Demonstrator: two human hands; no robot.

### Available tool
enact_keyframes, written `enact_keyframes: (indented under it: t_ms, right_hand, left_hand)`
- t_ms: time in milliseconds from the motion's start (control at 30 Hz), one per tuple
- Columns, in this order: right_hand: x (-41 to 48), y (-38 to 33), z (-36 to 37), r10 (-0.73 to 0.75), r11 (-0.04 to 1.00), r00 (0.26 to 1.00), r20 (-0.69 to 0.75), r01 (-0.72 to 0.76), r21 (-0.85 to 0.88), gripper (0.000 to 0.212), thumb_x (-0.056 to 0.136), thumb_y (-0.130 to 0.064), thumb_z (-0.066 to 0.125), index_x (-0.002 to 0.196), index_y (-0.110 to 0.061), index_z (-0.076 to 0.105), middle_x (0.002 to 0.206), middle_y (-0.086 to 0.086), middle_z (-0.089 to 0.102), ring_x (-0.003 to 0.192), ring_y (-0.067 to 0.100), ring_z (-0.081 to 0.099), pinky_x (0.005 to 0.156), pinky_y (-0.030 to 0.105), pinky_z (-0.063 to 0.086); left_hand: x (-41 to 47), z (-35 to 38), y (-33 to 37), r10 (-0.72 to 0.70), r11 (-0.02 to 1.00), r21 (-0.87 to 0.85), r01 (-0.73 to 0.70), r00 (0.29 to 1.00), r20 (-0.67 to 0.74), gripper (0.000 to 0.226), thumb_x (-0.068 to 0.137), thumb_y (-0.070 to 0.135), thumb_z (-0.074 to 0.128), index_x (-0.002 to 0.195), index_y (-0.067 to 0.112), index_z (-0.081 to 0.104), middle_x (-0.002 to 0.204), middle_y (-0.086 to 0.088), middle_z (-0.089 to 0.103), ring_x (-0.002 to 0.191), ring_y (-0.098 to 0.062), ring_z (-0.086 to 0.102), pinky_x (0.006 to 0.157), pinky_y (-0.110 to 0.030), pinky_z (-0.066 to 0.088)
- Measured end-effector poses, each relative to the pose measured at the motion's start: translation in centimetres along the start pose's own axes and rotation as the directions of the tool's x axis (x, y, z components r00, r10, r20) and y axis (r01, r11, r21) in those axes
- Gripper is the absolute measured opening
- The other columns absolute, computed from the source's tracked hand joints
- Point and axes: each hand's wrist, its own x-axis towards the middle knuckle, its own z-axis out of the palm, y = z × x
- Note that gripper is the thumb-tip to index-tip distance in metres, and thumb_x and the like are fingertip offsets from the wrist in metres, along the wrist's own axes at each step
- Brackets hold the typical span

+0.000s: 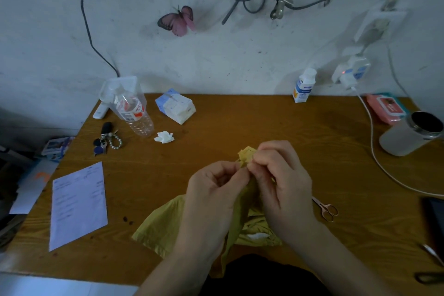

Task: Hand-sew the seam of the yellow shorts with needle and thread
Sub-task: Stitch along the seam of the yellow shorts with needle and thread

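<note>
The yellow shorts [163,228] lie bunched on the wooden table [240,122] near its front edge, one part lifted between both hands. My left hand [213,190] pinches the raised fabric from the left. My right hand [281,175] pinches the same fold from the right, fingertips touching the left hand's. A small tip of yellow cloth [246,152] sticks up above the fingers. Needle and thread are too small to make out.
Small pink scissors [326,209] lie just right of my right hand. A white cable [374,151] runs along the right, past a grey cup [410,134]. A paper sheet [78,204], keys [105,139], a plastic bottle [134,113], a tissue pack [175,107] and a crumpled tissue [164,137] occupy the left.
</note>
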Motion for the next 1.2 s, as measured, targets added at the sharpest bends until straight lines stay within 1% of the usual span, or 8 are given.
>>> enact_keyframes:
  t_ms: [233, 300, 367, 467, 567, 700, 1067, 1200]
  right_hand:
    - [1.4, -1.4, 0.2, -0.123, 0.985, 0.989, -0.086, 0.132, 0.107, 0.009, 0.092, -0.011, 0.045, 0.088, -0.013, 0.053, 0.087, -0.004, 0.052, 0.079, 0.005, 0.048, 0.068, 0.016, 0.041]
    - [2.1, -1.7, -0.1, 0.036, 0.954, 0.997, -0.066, -0.014, 0.299, 0.011, 0.091, -0.007, 0.044, 0.086, -0.012, 0.053, 0.081, -0.002, 0.055, 0.069, 0.002, 0.048, 0.063, 0.013, 0.039]
    - [2.3, -2.1, -0.6, 0.22, 0.812, 0.975, 0.04, -0.206, 0.546, 0.015, 0.095, -0.011, 0.042, 0.084, -0.016, 0.05, 0.075, 0.0, 0.058, 0.054, 0.003, 0.044, 0.051, 0.014, 0.036]
    - [2.2, -2.2, -1.4, 0.381, 0.591, 0.907, 0.178, -0.387, 0.708, 0.021, 0.096, -0.016, 0.038, 0.08, -0.019, 0.051, 0.063, -0.004, 0.057, 0.047, 0.008, 0.041, 0.043, 0.017, 0.035]
    - [2.1, -2.1, -1.9, 0.472, 0.453, 0.843, 0.258, -0.483, 0.749, 0.026, 0.094, -0.02, 0.039, 0.074, -0.023, 0.054, 0.056, -0.006, 0.051, 0.046, 0.009, 0.041, 0.044, 0.018, 0.037]
    - [1.7, -2.1, -2.8, 0.525, 0.349, 0.804, 0.28, -0.504, 0.79, 0.025, 0.093, -0.02, 0.041, 0.072, -0.019, 0.055, 0.053, -0.006, 0.047, 0.044, 0.008, 0.038, 0.044, 0.017, 0.037]
    - [-0.2, -0.8, -6.0, 0.662, 0.291, 0.695, 0.282, -0.584, 0.758, 0.024, 0.087, -0.021, 0.042, 0.069, -0.018, 0.057, 0.049, -0.006, 0.038, 0.041, 0.007, 0.031, 0.04, 0.016, 0.033]
    - [-1.3, 0.0, -6.4, 0.71, 0.265, 0.638, 0.299, -0.635, 0.725, 0.025, 0.086, -0.021, 0.042, 0.067, -0.019, 0.058, 0.048, -0.005, 0.038, 0.039, 0.007, 0.031, 0.039, 0.016, 0.032]
  left_hand:
    - [-0.6, 0.8, -0.3, -0.169, 0.969, -0.18, 0.169, 0.985, 0.018, 0.027, 0.06, 0.03, 0.064, 0.07, 0.006, 0.072, 0.072, -0.014, 0.071, 0.061, -0.019, 0.063, 0.057, -0.027, 0.054]
    - [-0.5, 0.6, -0.1, -0.148, 0.965, -0.225, 0.136, 0.988, -0.034, 0.016, 0.066, 0.024, 0.065, 0.066, 0.01, 0.073, 0.064, -0.01, 0.068, 0.055, -0.016, 0.061, 0.053, -0.026, 0.054]
    - [-0.3, 0.2, 0.1, -0.118, 0.96, -0.264, 0.096, 0.991, -0.068, 0.013, 0.073, 0.019, 0.065, 0.067, 0.011, 0.074, 0.066, -0.013, 0.069, 0.057, -0.02, 0.063, 0.057, -0.03, 0.056]
    - [-0.1, -0.5, 0.5, -0.1, 0.955, -0.286, 0.074, 0.992, -0.078, 0.017, 0.069, 0.023, 0.063, 0.071, 0.01, 0.074, 0.073, -0.015, 0.072, 0.062, -0.022, 0.067, 0.059, -0.031, 0.06]
    - [-0.1, -0.9, 0.9, -0.084, 0.963, -0.264, 0.06, 0.993, -0.081, 0.021, 0.067, 0.027, 0.062, 0.074, 0.011, 0.074, 0.082, -0.017, 0.073, 0.072, -0.026, 0.069, 0.068, -0.037, 0.061]
    - [0.1, -1.2, 1.2, -0.072, 0.959, -0.282, 0.036, 0.99, -0.12, 0.019, 0.065, 0.026, 0.063, 0.071, 0.012, 0.074, 0.078, -0.013, 0.073, 0.065, -0.021, 0.067, 0.06, -0.028, 0.059]
    - [1.1, -2.5, 1.4, -0.046, 0.961, -0.276, -0.023, 0.97, -0.238, 0.017, 0.065, 0.027, 0.065, 0.072, 0.014, 0.075, 0.079, -0.008, 0.074, 0.07, -0.018, 0.071, 0.067, -0.026, 0.06]
    - [1.1, -2.5, 1.6, -0.035, 0.954, -0.298, -0.037, 0.972, -0.234, 0.013, 0.067, 0.024, 0.065, 0.068, 0.016, 0.076, 0.073, -0.005, 0.074, 0.066, -0.015, 0.07, 0.06, -0.023, 0.058]
